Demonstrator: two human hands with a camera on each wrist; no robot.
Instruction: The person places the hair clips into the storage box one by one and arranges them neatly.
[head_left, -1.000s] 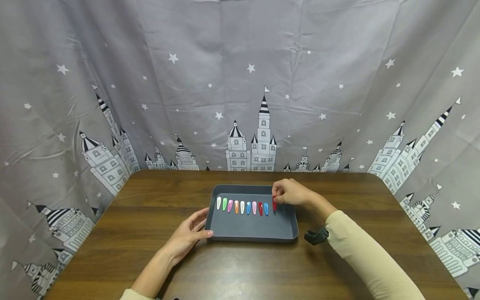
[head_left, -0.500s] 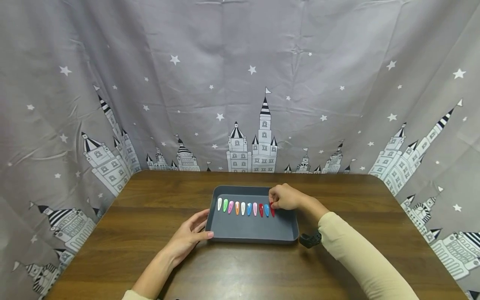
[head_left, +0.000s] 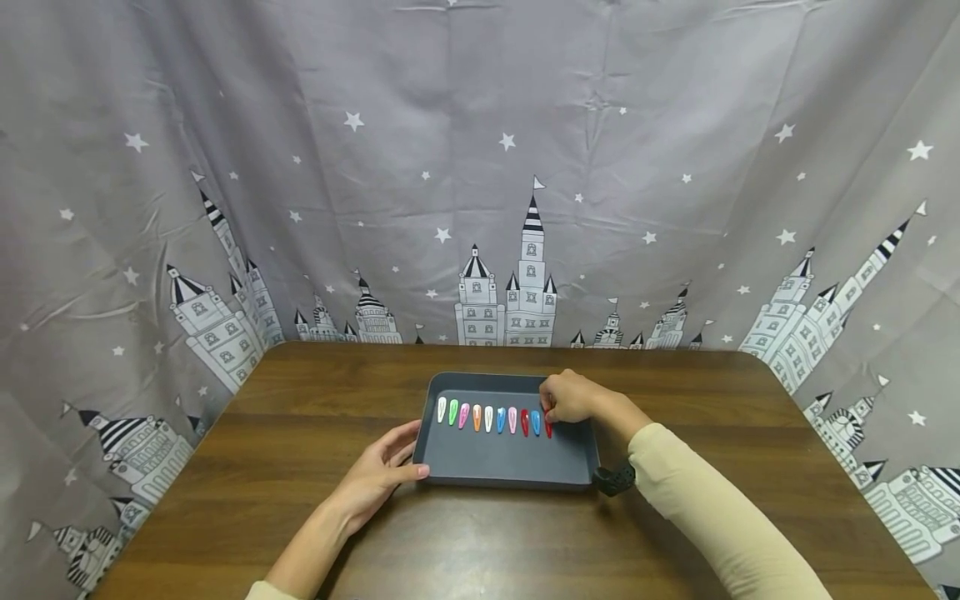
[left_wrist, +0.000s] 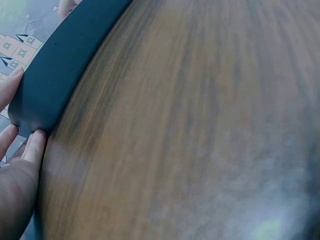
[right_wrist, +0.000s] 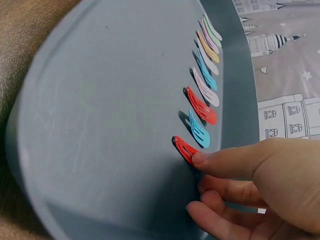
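A grey rectangular tray [head_left: 501, 458] lies on the wooden table. Along it runs a row of snap hair clips in white, green, pink, orange, blue and red. At the row's right end, my right hand [head_left: 576, 397] pinches a red hair clip [right_wrist: 185, 150] between thumb and fingers; its wide end is hidden under the thumb. Beside it lies a blue hair clip [right_wrist: 198, 131], then another red hair clip [right_wrist: 201, 106]. My left hand [head_left: 378, 473] holds the tray by its left front corner, thumb at the front edge, the other fingers along the left side.
The brown wooden table [head_left: 480, 542] extends around the tray. A grey curtain [head_left: 390, 150] printed with castles and stars hangs behind the table. A black strap [head_left: 615, 479] hangs at my right wrist, close to the tray's right front corner.
My right hand has moved slightly left and toward me, bringing the red hair clip down into line beside the blue one. My left hand stays at the tray's corner.
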